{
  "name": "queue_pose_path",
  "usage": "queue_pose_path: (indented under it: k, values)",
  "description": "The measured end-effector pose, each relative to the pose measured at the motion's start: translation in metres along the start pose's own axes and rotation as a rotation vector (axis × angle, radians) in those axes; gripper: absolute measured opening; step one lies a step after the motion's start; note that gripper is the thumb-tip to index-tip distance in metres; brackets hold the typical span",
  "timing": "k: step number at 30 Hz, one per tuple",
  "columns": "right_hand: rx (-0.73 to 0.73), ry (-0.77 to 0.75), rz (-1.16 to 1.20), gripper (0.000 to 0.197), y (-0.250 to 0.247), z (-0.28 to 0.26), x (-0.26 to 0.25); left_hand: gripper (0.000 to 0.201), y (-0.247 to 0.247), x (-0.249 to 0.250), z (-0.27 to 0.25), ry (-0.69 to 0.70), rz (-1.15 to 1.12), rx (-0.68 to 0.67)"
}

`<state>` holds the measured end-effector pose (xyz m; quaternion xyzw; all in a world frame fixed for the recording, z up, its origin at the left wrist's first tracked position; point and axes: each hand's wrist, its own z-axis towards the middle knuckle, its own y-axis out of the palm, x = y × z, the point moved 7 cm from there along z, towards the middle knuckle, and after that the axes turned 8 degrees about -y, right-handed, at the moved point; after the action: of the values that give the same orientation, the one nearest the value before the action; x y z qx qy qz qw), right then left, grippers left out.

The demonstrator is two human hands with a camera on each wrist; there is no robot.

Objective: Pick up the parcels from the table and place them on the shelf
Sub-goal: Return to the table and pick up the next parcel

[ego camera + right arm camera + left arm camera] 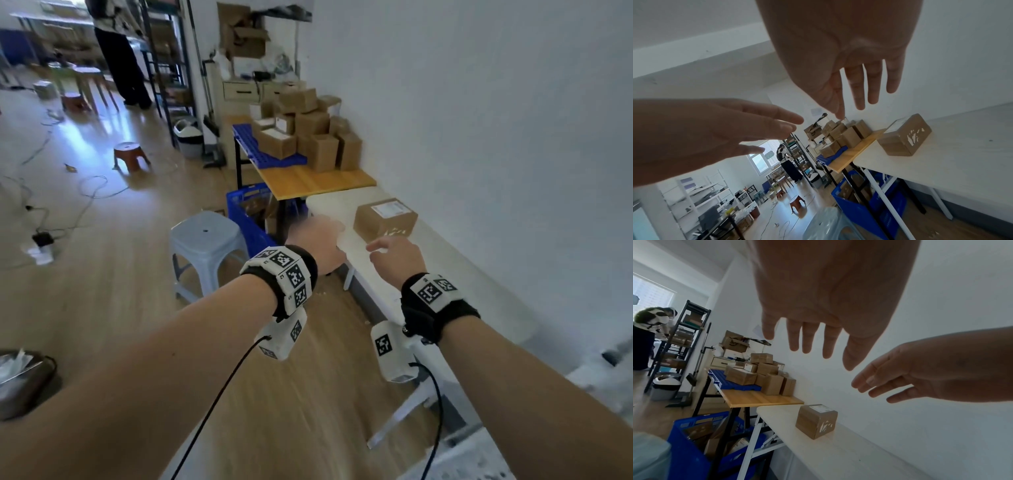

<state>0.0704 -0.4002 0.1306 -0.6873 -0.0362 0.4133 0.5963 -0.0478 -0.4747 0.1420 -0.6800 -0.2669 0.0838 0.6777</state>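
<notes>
A brown cardboard parcel (385, 218) with a white label lies alone on the white table (404, 274) by the wall; it also shows as the parcel (816, 421) and the parcel (904, 135). My left hand (317, 245) hovers in the air left of and short of it, fingers spread and straight, holding nothing. My right hand (394, 255) hangs just in front of the parcel, fingers loosely extended, empty. Neither hand touches the parcel. Both hands show open as the left hand (813, 337) and the right hand (863, 91).
A wooden table (315, 181) beyond carries a blue pallet (267, 150) and several stacked parcels (308, 126). A blue crate (250, 216) and a grey stool (205, 246) stand left of the white table. A dark shelf rack (164, 65) and a person (120, 58) are far back left.
</notes>
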Motion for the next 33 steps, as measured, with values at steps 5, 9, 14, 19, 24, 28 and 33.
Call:
queue_pose_path:
  k: [5,9,14,19,24,28,33]
  values:
    - [-0.021,0.021,-0.014,0.033,0.021,0.076,0.005,0.058,0.008,-0.027,0.08,-0.004,-0.003,-0.057]
    - [-0.017,0.062,-0.064,0.034,0.035,0.142,0.011,0.057,0.012,-0.037,0.155,0.062,0.014,-0.117]
    - [0.031,0.166,-0.124,0.034,0.036,0.223,0.009,0.056,0.001,-0.045,0.249,0.175,0.027,-0.136]
    - [0.107,0.29,-0.066,0.034,0.033,0.282,0.014,0.057,-0.004,-0.049,0.324,0.283,0.034,-0.176]
    - [0.1,0.376,-0.069,0.032,0.028,0.314,0.045,0.057,0.014,-0.033,0.381,0.356,0.061,-0.233]
    - [0.116,0.456,-0.077,0.032,0.018,0.335,0.092,0.057,0.037,-0.007,0.419,0.389,0.112,-0.292]
    - [0.143,0.54,-0.077,0.033,0.006,0.36,0.154,0.056,0.056,0.04,0.468,0.436,0.137,-0.311]
